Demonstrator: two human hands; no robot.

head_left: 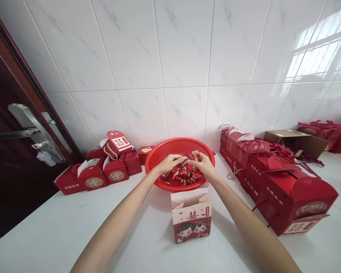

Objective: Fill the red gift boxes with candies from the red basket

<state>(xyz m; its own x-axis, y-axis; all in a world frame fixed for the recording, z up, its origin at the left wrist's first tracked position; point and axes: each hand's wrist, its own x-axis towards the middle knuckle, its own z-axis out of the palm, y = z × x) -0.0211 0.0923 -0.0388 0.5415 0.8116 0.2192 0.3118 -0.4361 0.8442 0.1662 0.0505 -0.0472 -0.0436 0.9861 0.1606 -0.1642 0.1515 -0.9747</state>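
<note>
Both of my hands are inside a red plastic mesh basket [178,141] holding several small candies in red wrappers [184,174]. My left hand [170,163] comes in from the left, its fingers closed on a dark red wrapped candy [185,161]. Opposite it, my right hand [204,165] is closed too, thumb against that same candy, with another wrapped candy [196,155] by its fingertips. Just in front of the basket, between my forearms, a white and red paper gift bag [192,223] stands upright with its top open. Its inside bottom is hidden.
Red gift boxes [94,175] line the left by the wall, one lying on top. A long row of red boxes [263,185] stands on the right. Behind it are an open cardboard box [309,142] and red ribboned bags [337,134]. A dark door [14,159] borders the left.
</note>
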